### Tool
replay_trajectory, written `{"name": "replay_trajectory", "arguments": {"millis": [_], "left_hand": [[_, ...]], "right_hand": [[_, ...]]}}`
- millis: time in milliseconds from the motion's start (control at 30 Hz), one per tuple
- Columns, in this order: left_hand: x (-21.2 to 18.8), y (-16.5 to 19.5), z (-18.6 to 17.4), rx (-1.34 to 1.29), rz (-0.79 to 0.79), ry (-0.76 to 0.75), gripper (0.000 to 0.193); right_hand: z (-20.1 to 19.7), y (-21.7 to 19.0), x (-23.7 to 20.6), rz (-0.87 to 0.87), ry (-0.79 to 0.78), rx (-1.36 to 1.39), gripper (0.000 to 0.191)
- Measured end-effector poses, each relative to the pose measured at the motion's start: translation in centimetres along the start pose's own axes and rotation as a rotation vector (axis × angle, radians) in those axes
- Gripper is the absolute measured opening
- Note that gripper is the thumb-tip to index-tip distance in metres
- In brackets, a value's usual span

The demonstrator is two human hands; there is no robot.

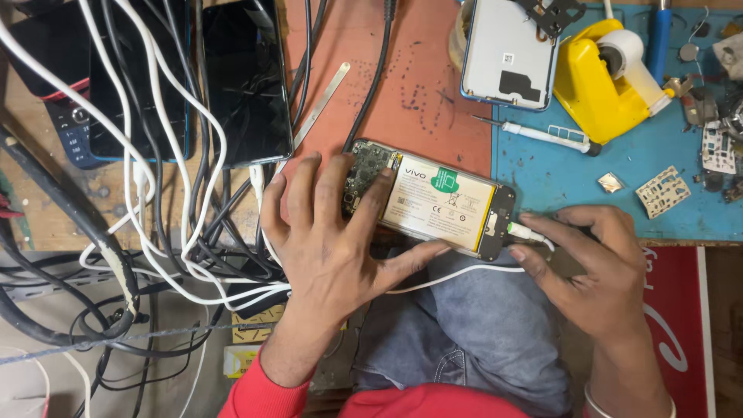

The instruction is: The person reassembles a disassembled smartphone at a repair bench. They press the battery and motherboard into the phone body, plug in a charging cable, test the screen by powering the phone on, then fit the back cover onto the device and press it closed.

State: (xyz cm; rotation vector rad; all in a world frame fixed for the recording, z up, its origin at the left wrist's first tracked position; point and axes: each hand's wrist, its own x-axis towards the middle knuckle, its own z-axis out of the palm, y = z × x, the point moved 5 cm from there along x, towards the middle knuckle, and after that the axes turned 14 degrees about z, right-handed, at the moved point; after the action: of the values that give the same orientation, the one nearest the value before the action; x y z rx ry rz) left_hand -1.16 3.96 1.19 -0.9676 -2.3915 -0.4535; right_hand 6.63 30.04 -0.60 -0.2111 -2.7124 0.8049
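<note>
Left hand (pixel 333 248), fingers spread, presses the opened phone (pixel 431 200) flat at the worktop (pixel 371 85) edge; right hand (pixel 596 263) pinches the white cable plug (pixel 520 230) at the phone's port.

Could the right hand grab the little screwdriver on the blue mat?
Probably yes. The screwdriver lies in the open on the blue mat, just beyond the right hand, with nothing between them. But that hand is pinching the white cable plug at the opened phone.
</note>
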Motion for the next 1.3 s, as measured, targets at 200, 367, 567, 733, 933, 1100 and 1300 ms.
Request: {"name": "replay_trajectory", "arguments": {"millis": [200, 367, 567, 733, 933, 1100, 1300], "left_hand": [[0.0, 0.1, 0.1, -0.01, 0.007, -0.011, 0.082], [0.1, 0.0, 0.2, -0.026, 0.015, -0.005, 0.078], [0.2, -0.3, 0.5, -0.056, -0.002, -0.003, 0.072], [0.1, -0.2, 0.5, -0.048, 0.005, -0.02, 0.07], [0.1, -0.3, 0.5, -0.065, 0.005, -0.005, 0.074], [-0.3, -0.8, 0.8, -0.119, 0.031, -0.025, 0.083], [-0.8, -0.8, 1.5, -0.073, 0.071, -0.07, 0.091]], "right_hand": [[-0.1, -0.1, 0.0, -0.011, 0.019, -0.004, 0.046], [-0.1, -0.2, 0.0, -0.02, 0.014, -0.005, 0.047], [-0.1, -0.3, 0.0, -0.023, 0.019, -0.006, 0.045], [0.0, -0.2, 0.0, -0.014, 0.008, -0.007, 0.041], [0.0, -0.1, 0.0, -0.022, 0.017, 0.007, 0.04], [0.0, 0.0, 0.0, -0.034, 0.024, 0.009, 0.041], [0.0, 0.2, -0.1, -0.029, 0.031, 0.005, 0.041]]}}
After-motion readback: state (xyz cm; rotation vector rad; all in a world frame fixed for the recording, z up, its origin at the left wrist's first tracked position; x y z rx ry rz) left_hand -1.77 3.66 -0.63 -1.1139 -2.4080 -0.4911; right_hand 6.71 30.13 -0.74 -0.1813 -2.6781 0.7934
